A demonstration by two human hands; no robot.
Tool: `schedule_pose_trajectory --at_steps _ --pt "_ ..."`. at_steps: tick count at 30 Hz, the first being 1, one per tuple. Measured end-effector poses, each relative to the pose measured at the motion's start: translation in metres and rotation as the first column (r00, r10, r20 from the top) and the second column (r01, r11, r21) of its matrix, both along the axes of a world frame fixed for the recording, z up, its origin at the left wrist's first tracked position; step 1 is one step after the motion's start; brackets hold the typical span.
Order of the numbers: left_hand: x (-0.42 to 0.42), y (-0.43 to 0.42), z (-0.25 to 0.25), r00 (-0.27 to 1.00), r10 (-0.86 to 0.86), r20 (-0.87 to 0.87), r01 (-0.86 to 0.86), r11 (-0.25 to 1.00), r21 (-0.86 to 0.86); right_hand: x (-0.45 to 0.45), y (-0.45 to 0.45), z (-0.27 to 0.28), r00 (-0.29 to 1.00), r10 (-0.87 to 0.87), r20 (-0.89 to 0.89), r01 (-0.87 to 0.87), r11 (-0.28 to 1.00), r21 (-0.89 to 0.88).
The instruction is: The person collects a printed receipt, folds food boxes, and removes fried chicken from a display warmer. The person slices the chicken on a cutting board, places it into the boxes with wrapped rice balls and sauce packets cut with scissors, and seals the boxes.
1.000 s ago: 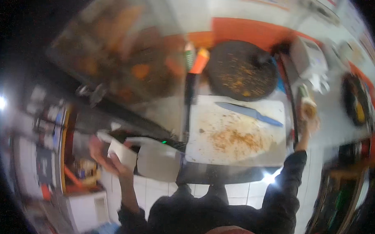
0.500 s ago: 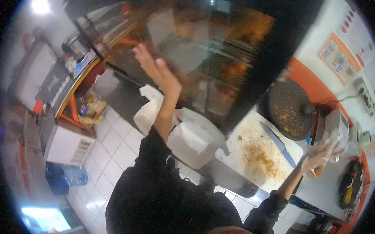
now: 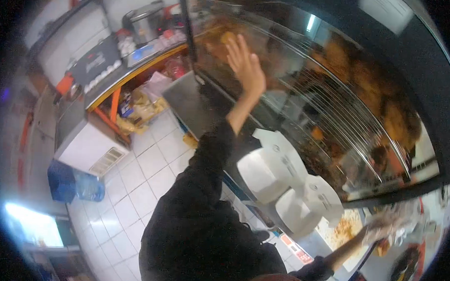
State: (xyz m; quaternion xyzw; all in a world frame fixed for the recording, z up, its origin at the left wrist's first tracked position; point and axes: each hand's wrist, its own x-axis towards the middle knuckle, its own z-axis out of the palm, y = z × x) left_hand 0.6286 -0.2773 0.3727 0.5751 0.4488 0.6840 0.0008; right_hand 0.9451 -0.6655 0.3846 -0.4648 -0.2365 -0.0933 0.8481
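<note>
My left hand (image 3: 247, 67) is bare, its fingers spread flat in front of the glass display case (image 3: 336, 90), holding nothing. Behind the glass, browned food (image 3: 366, 71) hangs or rests near metal racks. Two open white takeaway boxes (image 3: 271, 174) stand on the ledge below my left forearm. My right hand (image 3: 380, 227), blurred and in a clear plastic glove, is at the lower right beside the white cutting board (image 3: 353, 236) with brown crumbs on it. Whether it holds anything is hard to make out.
A metal pot (image 3: 145, 24) and a dark case (image 3: 96, 61) stand on the shelf unit at the upper left. Below are bags (image 3: 142, 105). A white cabinet (image 3: 88, 148) and a blue water bottle (image 3: 89, 187) are at the left. White tiles (image 3: 134, 192) cover the floor.
The view has swung left. My left hand has gone from a white box to raised and spread before the glass. The boxes now show more fully, and the cutting board has shifted to the lower right.
</note>
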Motion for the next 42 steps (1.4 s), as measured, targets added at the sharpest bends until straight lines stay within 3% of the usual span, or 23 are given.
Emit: schedule_pose_trajectory --at_steps 1,4,6,7,10,11,12,13,14,16,17,18,19,20,21,22,24,26,31,32,34,40,42 --pt "0.003 -0.013 0.009 0.99 0.131 -0.05 -0.133 0.991 -0.026 -0.03 0.006 0.017 1.0 -0.026 -0.011 0.027 0.997 0.073" --pt "0.069 -0.098 0.012 0.851 -0.412 -0.326 0.47 0.874 0.123 -0.058 0.028 0.037 0.989 -0.132 -0.063 0.139 0.983 0.116" --pt "0.124 -0.157 0.022 0.559 -0.531 -0.637 0.796 0.558 0.234 -0.059 0.033 0.033 0.991 -0.117 -0.06 0.122 0.988 0.093" --pt "0.148 -0.167 0.02 0.719 -0.187 -0.669 0.622 0.601 0.501 -0.057 0.042 0.035 0.99 -0.127 -0.063 0.132 0.987 0.092" --pt "0.192 -0.155 0.007 0.676 -0.175 -0.716 0.664 0.565 0.489 -0.054 0.048 0.039 0.988 -0.141 -0.066 0.147 0.984 0.105" --pt "0.18 -0.149 0.011 0.71 0.319 -0.627 0.308 0.661 0.684 -0.056 0.048 0.042 0.988 -0.14 -0.063 0.147 0.983 0.113" --pt "0.167 -0.144 0.017 0.522 0.743 -0.419 -0.052 0.518 0.854 -0.057 0.047 0.044 0.988 -0.137 -0.069 0.145 0.982 0.119" --pt "0.17 -0.14 0.011 0.678 0.478 -0.559 0.172 0.636 0.752 -0.059 0.045 0.045 0.988 -0.137 -0.069 0.145 0.981 0.127" --pt "0.161 -0.134 0.014 0.48 0.764 -0.431 -0.04 0.51 0.859 -0.06 0.041 0.047 0.988 -0.138 -0.065 0.146 0.98 0.133" --pt "0.144 -0.122 0.017 -0.126 0.991 0.044 -0.259 -0.076 0.963 -0.061 0.026 0.046 0.991 -0.121 -0.048 0.127 0.979 0.159" --pt "0.12 -0.118 0.034 -0.354 0.912 0.206 -0.257 -0.306 0.917 -0.066 0.016 0.045 0.996 -0.083 -0.025 0.086 0.98 0.177" --pt "0.089 -0.108 0.043 -0.482 0.826 0.293 0.075 -0.294 0.953 -0.072 0.001 0.043 1.0 -0.023 0.003 0.022 0.981 0.192" --pt "0.073 -0.094 0.034 -0.289 0.957 -0.016 -0.116 -0.018 0.993 -0.08 -0.015 0.042 0.999 0.037 0.031 -0.043 0.978 0.205" --pt "0.07 -0.1 0.026 0.117 0.863 -0.491 -0.184 0.505 0.843 -0.087 -0.019 0.041 0.971 0.213 0.104 -0.232 0.947 0.224" --pt "0.067 -0.105 0.018 0.561 0.48 -0.675 -0.03 0.826 0.563 -0.091 -0.023 0.03 0.942 0.287 0.175 -0.324 0.914 0.246" --pt "0.066 -0.125 0.016 0.723 -0.341 -0.601 0.477 0.875 0.078 -0.096 -0.025 0.015 0.94 0.263 0.217 -0.315 0.913 0.259" --pt "0.066 -0.181 0.001 0.415 -0.846 -0.334 0.907 0.415 0.075 -0.115 -0.02 -0.021 0.911 0.21 0.355 -0.241 0.969 0.047" --pt "0.067 -0.236 -0.001 0.148 -0.791 -0.594 0.989 0.129 0.075 -0.148 -0.007 -0.013 0.919 0.238 0.315 -0.213 0.971 -0.113" --pt "0.056 -0.275 -0.009 0.32 -0.707 -0.63 0.941 0.158 0.3 -0.179 0.022 0.048 0.908 0.169 0.383 -0.025 0.935 -0.354" --pt "0.05 -0.275 -0.015 0.259 -0.63 -0.732 0.964 0.115 0.241 -0.177 0.028 0.064 0.892 0.134 0.432 0.051 0.919 -0.392" --pt "0.036 -0.272 -0.009 0.197 -0.799 -0.568 0.98 0.155 0.122 -0.173 0.04 0.093 0.839 0.057 0.542 0.239 0.855 -0.46" --pt "-0.003 -0.254 -0.013 0.08 -0.957 -0.279 0.933 0.17 -0.316 -0.105 0.093 0.143 0.515 -0.086 0.853 0.791 0.433 -0.433" --pt "-0.007 -0.26 -0.024 0.059 -0.967 -0.247 0.935 0.14 -0.326 -0.092 0.111 0.154 0.605 0.244 0.758 0.75 0.144 -0.645"
